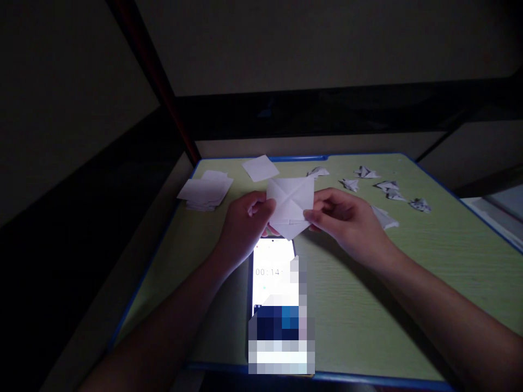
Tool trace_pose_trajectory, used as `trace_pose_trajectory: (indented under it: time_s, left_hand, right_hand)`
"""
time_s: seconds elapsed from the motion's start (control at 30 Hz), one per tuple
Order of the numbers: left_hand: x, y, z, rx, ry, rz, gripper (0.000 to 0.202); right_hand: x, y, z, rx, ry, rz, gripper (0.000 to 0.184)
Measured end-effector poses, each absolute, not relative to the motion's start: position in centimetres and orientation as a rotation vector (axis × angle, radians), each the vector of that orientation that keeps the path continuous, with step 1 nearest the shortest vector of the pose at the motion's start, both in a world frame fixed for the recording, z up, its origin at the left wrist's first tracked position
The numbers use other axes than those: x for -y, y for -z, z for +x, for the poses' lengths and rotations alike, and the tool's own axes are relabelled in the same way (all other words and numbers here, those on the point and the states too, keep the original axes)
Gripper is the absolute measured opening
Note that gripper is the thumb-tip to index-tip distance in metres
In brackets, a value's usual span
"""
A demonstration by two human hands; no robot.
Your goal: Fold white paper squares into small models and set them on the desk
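A partly folded sheet of white paper (291, 198) is held up over the table, with crossing creases on its upper part and a pointed flap at the bottom. My left hand (248, 220) pinches its left edge, thumb on the front. On the right edge, my right hand (347, 218) grips it near the lower corner, thumb also in front. Most of the fingers of both hands are hidden behind the paper or curled. Just below the paper lies a phone (273, 277) with a bright screen showing timer digits; its lower part is pixelated.
The table (408, 272) is light green with a blue edge. At the back left lies a stack of white sheets (206, 190), with a single square sheet (260, 168) beside it. Several small folded paper pieces (386, 187) sit at the back right. Walls stand behind.
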State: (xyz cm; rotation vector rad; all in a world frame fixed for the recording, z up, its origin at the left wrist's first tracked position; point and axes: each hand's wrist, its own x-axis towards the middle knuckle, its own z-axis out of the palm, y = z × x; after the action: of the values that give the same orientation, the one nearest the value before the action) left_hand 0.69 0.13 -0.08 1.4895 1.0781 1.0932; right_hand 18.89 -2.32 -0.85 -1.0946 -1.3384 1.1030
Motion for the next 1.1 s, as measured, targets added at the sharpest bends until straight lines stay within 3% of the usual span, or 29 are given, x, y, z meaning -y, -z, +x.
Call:
trace_pose_trajectory:
  time_s: [0.57,1.1]
  left_hand:
    - [0.5,1.0,1.3,-1.029,-1.13,1.671,0.016]
    - [1.2,0.6,1.5,-1.044,-1.133,1.747,0.012]
  right_hand:
    - [2.8,0.3,18.6,1.409,-0.999,-1.248,0.009]
    - [4.4,0.0,17.5,1.626,-0.503,-1.249,0.003]
